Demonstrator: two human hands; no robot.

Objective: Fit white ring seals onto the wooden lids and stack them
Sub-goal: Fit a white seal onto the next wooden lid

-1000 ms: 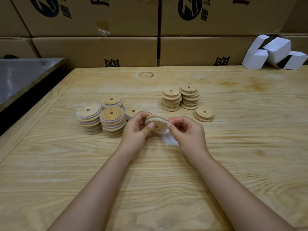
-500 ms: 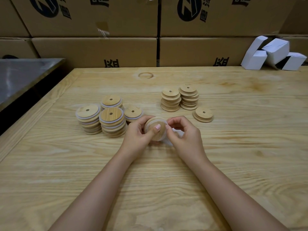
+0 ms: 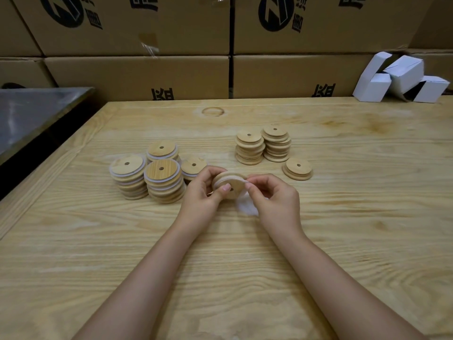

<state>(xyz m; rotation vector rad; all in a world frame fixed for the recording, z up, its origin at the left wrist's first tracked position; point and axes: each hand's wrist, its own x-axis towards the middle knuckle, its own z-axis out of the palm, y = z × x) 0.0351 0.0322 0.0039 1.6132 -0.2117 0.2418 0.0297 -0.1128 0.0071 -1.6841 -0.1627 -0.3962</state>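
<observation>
The lid (image 3: 229,185) is judged light and stiff, best gripped across its faces so the rim is left free. The seal (image 3: 239,179) looks thin, soft and stretchy, and is best pinched at its edge. The lid is held tilted just above the table (image 3: 343,217), clamped by the left hand (image 3: 199,196), thumb on its face and fingers behind. At its right rim the seal is pinched by the right hand (image 3: 273,200). Spare seals (image 3: 246,208) are seen below.
</observation>
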